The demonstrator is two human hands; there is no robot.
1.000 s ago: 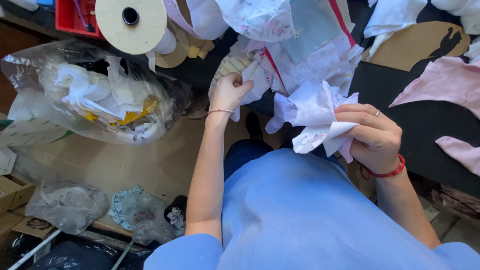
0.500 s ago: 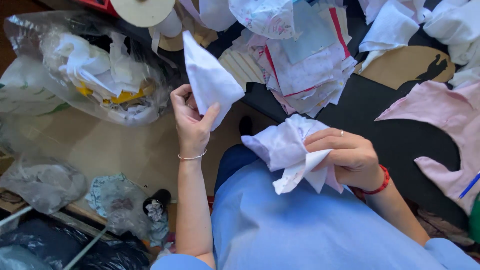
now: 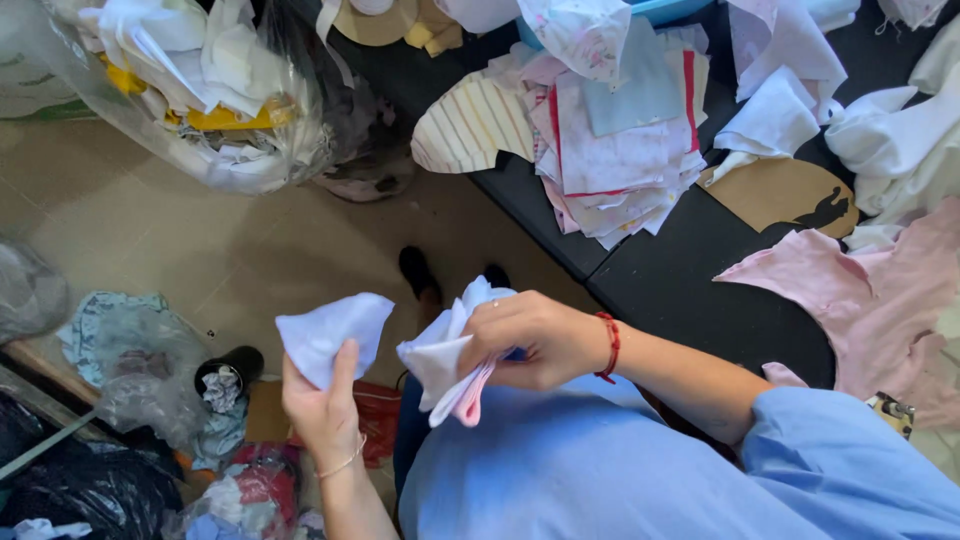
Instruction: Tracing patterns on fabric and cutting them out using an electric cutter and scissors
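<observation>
Clear plastic bag (image 3: 250, 150) holds white and yellow scraps (image 3: 215, 60).

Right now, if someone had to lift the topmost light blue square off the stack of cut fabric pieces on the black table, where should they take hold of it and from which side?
Pinch the light blue fabric square at its lower right corner, coming from the table's open right side. It lies flat on top of the stack, so only an edge offers a grip; that corner seems to sit free, beside the red-edged piece.
</observation>
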